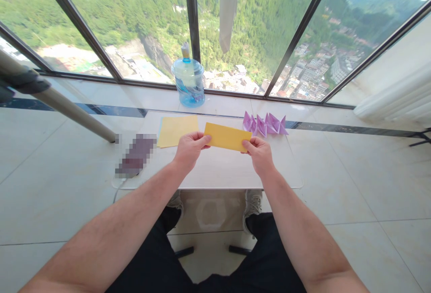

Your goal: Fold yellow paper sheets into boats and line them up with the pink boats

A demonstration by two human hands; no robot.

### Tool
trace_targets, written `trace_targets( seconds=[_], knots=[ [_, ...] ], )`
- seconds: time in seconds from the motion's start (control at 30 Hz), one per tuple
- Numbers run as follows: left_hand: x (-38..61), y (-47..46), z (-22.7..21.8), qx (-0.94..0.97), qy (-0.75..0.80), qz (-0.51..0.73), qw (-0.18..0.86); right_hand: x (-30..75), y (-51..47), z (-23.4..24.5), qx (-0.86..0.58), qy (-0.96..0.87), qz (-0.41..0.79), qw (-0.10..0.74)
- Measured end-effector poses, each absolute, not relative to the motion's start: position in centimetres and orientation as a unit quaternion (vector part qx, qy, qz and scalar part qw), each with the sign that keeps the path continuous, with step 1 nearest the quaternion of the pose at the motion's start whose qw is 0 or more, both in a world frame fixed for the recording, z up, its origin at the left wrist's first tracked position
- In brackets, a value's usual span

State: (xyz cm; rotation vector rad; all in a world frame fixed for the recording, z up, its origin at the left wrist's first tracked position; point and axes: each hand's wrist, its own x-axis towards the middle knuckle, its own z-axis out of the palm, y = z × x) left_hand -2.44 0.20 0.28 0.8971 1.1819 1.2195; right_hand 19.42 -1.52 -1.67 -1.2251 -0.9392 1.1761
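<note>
A folded yellow paper strip is held level above a small white table. My left hand pinches its left end, fingers closed on the paper. My right hand pinches its right end the same way. Flat on the table behind my left hand lies a stack of yellow paper sheets. Several folded purple paper shapes sit in a row at the table's far right corner.
A blurred dark object lies at the table's left edge. A blue water jug stands on the window ledge behind. A grey pole slants in from the left. Pale tile floor surrounds the table; my shoes show beneath it.
</note>
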Motion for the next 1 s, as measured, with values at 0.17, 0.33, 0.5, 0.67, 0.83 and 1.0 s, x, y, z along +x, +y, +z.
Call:
trace_targets(
  seconds=[0.17,0.33,0.5,0.67,0.83,1.0],
  knots=[
    [-2.6,0.3,0.4,0.396,0.52,0.515,0.555,19.7,-1.5,-1.7,-0.529,-0.408,0.499,0.551],
    [-3.2,0.5,0.3,0.513,0.573,0.404,0.495,20.5,-1.1,-0.8,-0.541,-0.498,0.497,0.461],
    [-2.2,-0.2,0.5,0.648,0.537,0.24,0.484,19.2,-1.2,0.1,-0.51,-0.594,0.514,0.35],
    [-1.4,-0.4,0.6,0.654,0.528,0.242,0.485,17.4,-1.1,0.3,-0.536,-0.628,0.445,0.348],
    [-1.5,0.1,0.2,0.509,0.526,0.379,0.566,16.8,-0.6,0.2,-0.566,-0.548,0.421,0.449],
    [-1.2,0.1,0.0,0.446,0.504,0.465,0.575,16.1,-0.5,-0.3,-0.568,-0.498,0.432,0.492]
  ],
)
